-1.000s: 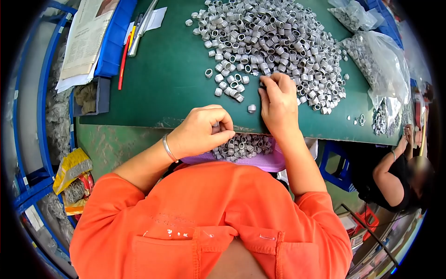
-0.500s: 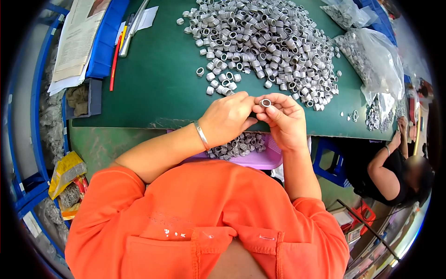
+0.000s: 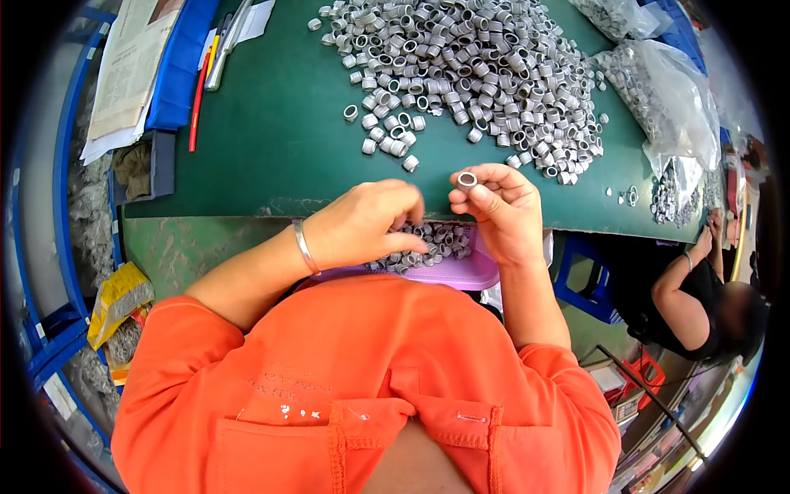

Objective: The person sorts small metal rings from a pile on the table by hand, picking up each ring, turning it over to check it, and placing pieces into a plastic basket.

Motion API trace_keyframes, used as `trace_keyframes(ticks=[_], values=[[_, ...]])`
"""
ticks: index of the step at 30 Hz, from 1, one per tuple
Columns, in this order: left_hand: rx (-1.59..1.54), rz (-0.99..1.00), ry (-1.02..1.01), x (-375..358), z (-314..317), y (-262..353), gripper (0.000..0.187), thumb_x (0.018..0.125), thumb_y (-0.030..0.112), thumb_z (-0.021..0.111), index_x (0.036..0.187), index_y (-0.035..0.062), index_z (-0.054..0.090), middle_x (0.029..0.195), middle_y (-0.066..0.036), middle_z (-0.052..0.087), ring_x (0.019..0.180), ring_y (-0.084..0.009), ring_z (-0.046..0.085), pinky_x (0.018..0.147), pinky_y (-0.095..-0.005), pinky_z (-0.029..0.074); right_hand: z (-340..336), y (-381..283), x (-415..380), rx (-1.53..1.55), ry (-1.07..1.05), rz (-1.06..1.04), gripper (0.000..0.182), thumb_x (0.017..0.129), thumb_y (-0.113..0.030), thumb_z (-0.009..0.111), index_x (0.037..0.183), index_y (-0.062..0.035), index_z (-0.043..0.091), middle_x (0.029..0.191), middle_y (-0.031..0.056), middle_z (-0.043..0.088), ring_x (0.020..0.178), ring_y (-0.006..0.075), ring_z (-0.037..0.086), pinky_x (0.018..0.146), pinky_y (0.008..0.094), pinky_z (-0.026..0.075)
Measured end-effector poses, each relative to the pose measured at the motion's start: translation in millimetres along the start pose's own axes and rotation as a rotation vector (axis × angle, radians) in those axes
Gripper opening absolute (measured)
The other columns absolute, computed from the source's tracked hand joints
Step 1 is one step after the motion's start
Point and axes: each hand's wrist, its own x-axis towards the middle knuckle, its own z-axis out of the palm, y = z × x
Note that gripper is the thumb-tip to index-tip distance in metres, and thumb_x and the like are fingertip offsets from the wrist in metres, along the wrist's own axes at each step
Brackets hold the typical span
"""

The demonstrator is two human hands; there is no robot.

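My right hand [image 3: 500, 206] pinches a small grey metal ring [image 3: 467, 180] between thumb and fingers, just above the table's front edge. To its left, my left hand [image 3: 366, 221], with a silver bracelet on the wrist, is slightly blurred; its thumb and curled fingers are apart and nothing shows between them. It hovers at the rear left of a pink basket [image 3: 477, 271] of metal rings [image 3: 438, 241], covering part of it. A large heap of similar rings [image 3: 485, 74] lies on the green table [image 3: 263, 123], with a few loose ones in front.
Plastic bags of parts [image 3: 650, 90] are at the back right, near small loose pieces [image 3: 633, 196]. A blue tray [image 3: 183, 82] with papers, pens [image 3: 200, 99] and a grey bin [image 3: 162, 165] are at left. Another person [image 3: 687, 296] is at right, near a blue stool [image 3: 588, 284].
My left hand has moved left and down, away from my right hand, and its fingers have parted. More of the loose rings now shows. My right hand still holds its ring in nearly the same place.
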Motion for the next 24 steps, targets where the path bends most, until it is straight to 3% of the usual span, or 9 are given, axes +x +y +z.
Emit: trace_keyframes(ticks=[3, 5, 7, 8, 12, 19, 21, 22, 24], values=[[-0.255, -0.129, 0.132, 1.5, 1.8, 11.0, 0.035, 0.072, 0.021, 0.078, 0.093, 0.0038, 0.056, 0.075, -0.004, 0.056, 0.059, -0.0108, 0.052, 0.053, -0.0258, 0.044, 12.6, 11.8, -6.3, -0.274, -0.036, -0.059, 0.015, 0.081, 0.003, 0.065, 0.095, 0.0060, 0.061, 0.093, 0.0141, 0.066, 0.079, 0.0153, 0.065, 0.069, 0.0253, 0.055], [-0.219, 0.030, 0.240, 0.7, 10.7, -2.7, 0.030, 0.080, 0.016, 0.072, 0.099, 0.0023, 0.053, 0.076, -0.003, 0.058, 0.064, -0.0080, 0.054, 0.057, -0.0221, 0.044, 22.7, 12.2, -10.4, -0.468, -0.029, -0.042, 0.007, 0.081, 0.002, 0.065, 0.088, 0.0023, 0.064, 0.083, 0.0074, 0.066, 0.074, 0.0118, 0.063, 0.065, 0.0230, 0.050], [-0.242, -0.011, 0.253, -1.0, 9.9, -9.7, 0.020, 0.087, 0.014, 0.063, 0.100, 0.0024, 0.053, 0.076, -0.002, 0.058, 0.061, -0.0064, 0.051, 0.055, -0.0208, 0.043, 14.4, 5.1, 3.3, -0.996, -0.080, -0.389, 0.007, 0.079, 0.002, 0.066, 0.085, 0.0017, 0.064, 0.080, 0.0106, 0.066, 0.072, 0.0189, 0.063, 0.064, 0.0277, 0.050], [-0.484, -0.122, 0.228, -1.7, 8.1, -10.7, 0.016, 0.089, 0.014, 0.059, 0.100, 0.0029, 0.053, 0.076, -0.003, 0.058, 0.059, -0.0056, 0.048, 0.053, -0.0196, 0.041, 12.2, -0.4, 16.4, -1.315, -0.019, -0.722, 0.012, 0.075, 0.001, 0.067, 0.086, 0.0018, 0.062, 0.078, 0.0133, 0.062, 0.072, 0.0284, 0.062, 0.064, 0.0331, 0.049], [-0.905, -0.252, 0.259, -2.5, 0.7, -9.7, 0.008, 0.093, 0.013, 0.050, 0.093, 0.0049, 0.051, 0.075, -0.003, 0.056, 0.054, -0.0042, 0.041, 0.047, -0.0170, 0.032, -2.8, -0.5, 43.2, -1.610, 0.196, -0.804, 0.017, 0.073, 0.002, 0.065, 0.089, 0.0007, 0.060, 0.091, 0.0145, 0.056, 0.081, 0.0327, 0.055, 0.071, 0.0384, 0.046], [-0.831, -0.245, 0.337, -6.8, 2.3, -13.3, 0.007, 0.092, 0.011, 0.052, 0.089, 0.0041, 0.050, 0.075, -0.003, 0.055, 0.054, -0.0036, 0.040, 0.046, -0.0178, 0.031, -4.8, -1.5, 39.7, -1.618, 0.054, -0.800, 0.019, 0.072, 0.007, 0.062, 0.090, 0.0001, 0.060, 0.092, 0.0139, 0.060, 0.081, 0.0314, 0.058, 0.072, 0.0362, 0.048], [-0.789, -0.237, 0.346, -6.2, 2.7, -15.4, 0.006, 0.091, 0.009, 0.052, 0.091, 0.0034, 0.051, 0.076, -0.003, 0.056, 0.055, -0.0034, 0.041, 0.046, -0.0177, 0.033, 3.0, -2.7, 30.9, -1.297, 0.097, -0.533, 0.018, 0.075, 0.007, 0.062, 0.091, 0.0001, 0.060, 0.089, 0.0116, 0.061, 0.076, 0.0250, 0.062, 0.068, 0.0310, 0.050], [-0.747, -0.223, 0.358, -5.9, 3.3, -16.1, 0.006, 0.091, 0.008, 0.053, 0.093, 0.0027, 0.052, 0.077, -0.004, 0.057, 0.056, -0.0033, 0.043, 0.047, -0.0177, 0.034, 3.8, 0.0, 26.4, -1.065, 0.123, -0.374, 0.016, 0.080, 0.007, 0.062, 0.095, 0.0020, 0.061, 0.088, 0.0088, 0.064, 0.074, 0.0163, 0.063, 0.066, 0.0249, 0.051], [-0.689, -0.222, 0.361, -5.6, 4.5, -10.7, 0.008, 0.090, 0.007, 0.053, 0.097, 0.0019, 0.054, 0.080, -0.004, 0.058, 0.057, -0.0030, 0.045, 0.049, -0.0172, 0.036, 12.6, -2.9, 18.0, -0.781, 0.085, -0.221, 0.016, 0.081, 0.007, 0.061, 0.097, 0.0033, 0.062, 0.088, 0.0085, 0.064, 0.075, 0.0141, 0.063, 0.067, 0.0240, 0.052]])
